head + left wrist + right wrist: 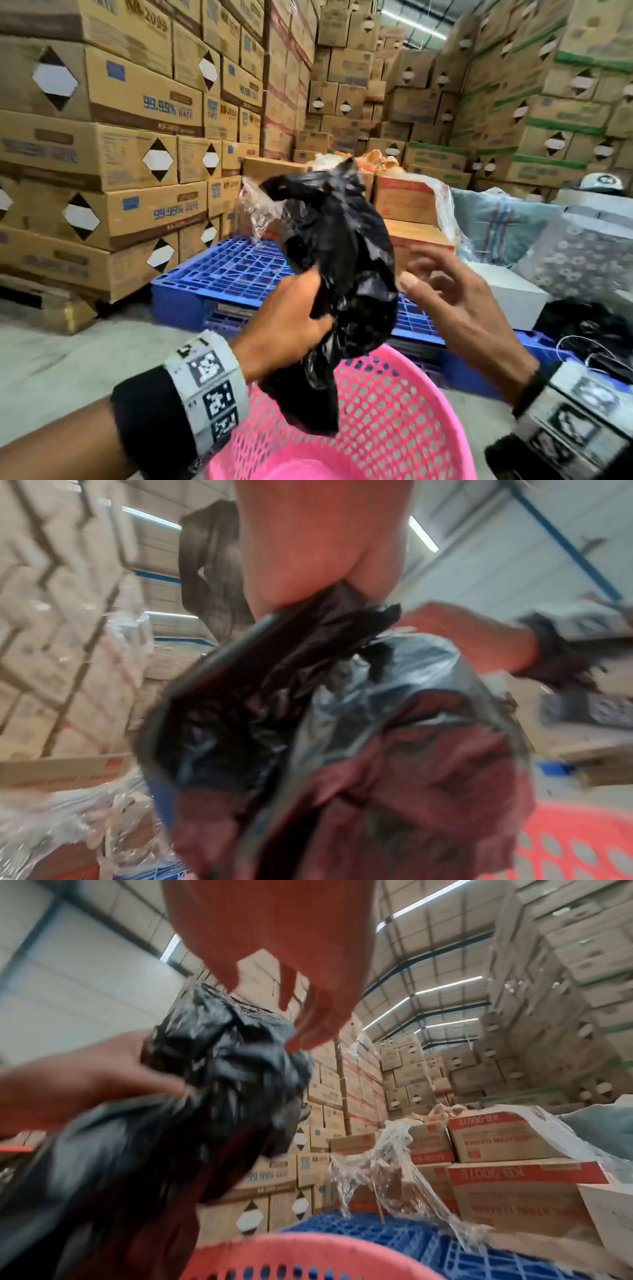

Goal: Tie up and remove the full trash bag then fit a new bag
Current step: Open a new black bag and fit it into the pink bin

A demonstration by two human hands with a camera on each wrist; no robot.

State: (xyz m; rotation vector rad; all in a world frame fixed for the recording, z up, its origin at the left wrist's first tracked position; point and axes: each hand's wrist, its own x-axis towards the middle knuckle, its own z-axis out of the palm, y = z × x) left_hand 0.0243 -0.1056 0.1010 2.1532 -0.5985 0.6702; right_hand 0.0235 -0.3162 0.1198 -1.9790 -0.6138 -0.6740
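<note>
The crumpled black plastic trash bag (337,274) is up in the air, hanging just above the pink perforated plastic basket (394,421), its lower end dipping inside the rim. The left hand (291,329) has it, fingers curled tight round the bunched middle of the bag, the top flopping upward. The right hand (455,301) is just beside the bag, fingers spread and loose, holding nothing; whether a fingertip brushes the plastic I cannot tell, the hand is blurred. Both wrists carry bands with black-and-white markers. Behind the basket lies a blue plastic pallet (233,270) on the concrete floor, with clear plastic wrap (257,212) trailing over orange-printed cartons. Walls of stacked brown cardboard boxes (137,102) rise all around.
</note>
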